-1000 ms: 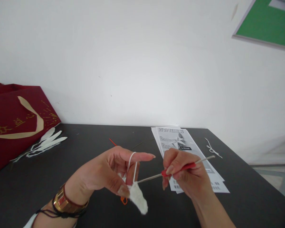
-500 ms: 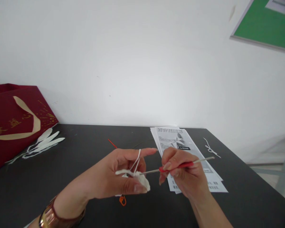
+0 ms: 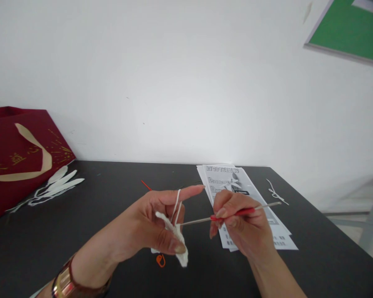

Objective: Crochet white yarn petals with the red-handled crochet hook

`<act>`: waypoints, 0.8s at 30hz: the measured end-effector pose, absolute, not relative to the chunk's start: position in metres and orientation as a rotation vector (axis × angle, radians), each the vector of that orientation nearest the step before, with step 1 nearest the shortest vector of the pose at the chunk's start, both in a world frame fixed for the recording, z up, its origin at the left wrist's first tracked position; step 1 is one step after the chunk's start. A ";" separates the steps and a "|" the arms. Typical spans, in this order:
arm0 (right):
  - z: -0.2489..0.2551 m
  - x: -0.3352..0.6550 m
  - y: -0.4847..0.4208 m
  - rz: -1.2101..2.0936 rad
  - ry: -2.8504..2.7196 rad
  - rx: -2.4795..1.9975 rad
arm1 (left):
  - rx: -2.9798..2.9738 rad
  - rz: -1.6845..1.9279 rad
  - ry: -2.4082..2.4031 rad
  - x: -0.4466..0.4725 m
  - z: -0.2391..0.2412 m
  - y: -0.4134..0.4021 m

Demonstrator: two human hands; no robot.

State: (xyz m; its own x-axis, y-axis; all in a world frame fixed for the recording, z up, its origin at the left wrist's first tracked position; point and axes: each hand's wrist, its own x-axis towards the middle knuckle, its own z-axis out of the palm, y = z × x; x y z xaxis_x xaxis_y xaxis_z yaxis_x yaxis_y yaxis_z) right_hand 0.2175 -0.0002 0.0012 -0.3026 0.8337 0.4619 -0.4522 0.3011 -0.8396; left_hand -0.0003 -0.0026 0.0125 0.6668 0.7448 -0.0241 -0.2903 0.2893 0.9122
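Note:
My left hand pinches a small white crocheted piece between thumb and fingers above the black table. White yarn loops over its outstretched index finger. My right hand grips a metal crochet hook with a red handle. The hook's tip touches the white piece at the left fingers. An orange stitch marker hangs just below the piece.
Printed instruction sheets lie under and behind my right hand. A dark red gift bag with a beige ribbon leans at the left, with white crocheted petals beside it. A bit of white yarn lies far right; a red thread lies mid-table.
My left hand turned the white piece, first level, now hanging down again. The hook stayed at the piece with small shifts. The view drifted slightly.

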 end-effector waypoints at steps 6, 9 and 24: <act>0.001 0.218 0.000 1.348 -1.351 -0.346 | 0.942 0.712 0.389 0.001 0.005 -0.002; 0.000 0.218 0.001 1.361 -1.343 -0.314 | 0.885 0.688 0.366 0.000 0.006 -0.001; -0.002 0.206 0.001 1.599 -1.026 -0.408 | 1.013 0.716 0.534 0.001 0.012 -0.004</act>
State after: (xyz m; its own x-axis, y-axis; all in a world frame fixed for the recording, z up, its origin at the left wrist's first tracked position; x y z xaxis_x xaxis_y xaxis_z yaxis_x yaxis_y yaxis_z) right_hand 0.2063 0.0015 -0.0016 -0.3038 0.9176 0.2564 -0.6153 0.0166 -0.7881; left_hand 0.0012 -0.0037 0.0123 0.6581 0.7491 -0.0756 -0.2853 0.3411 0.8957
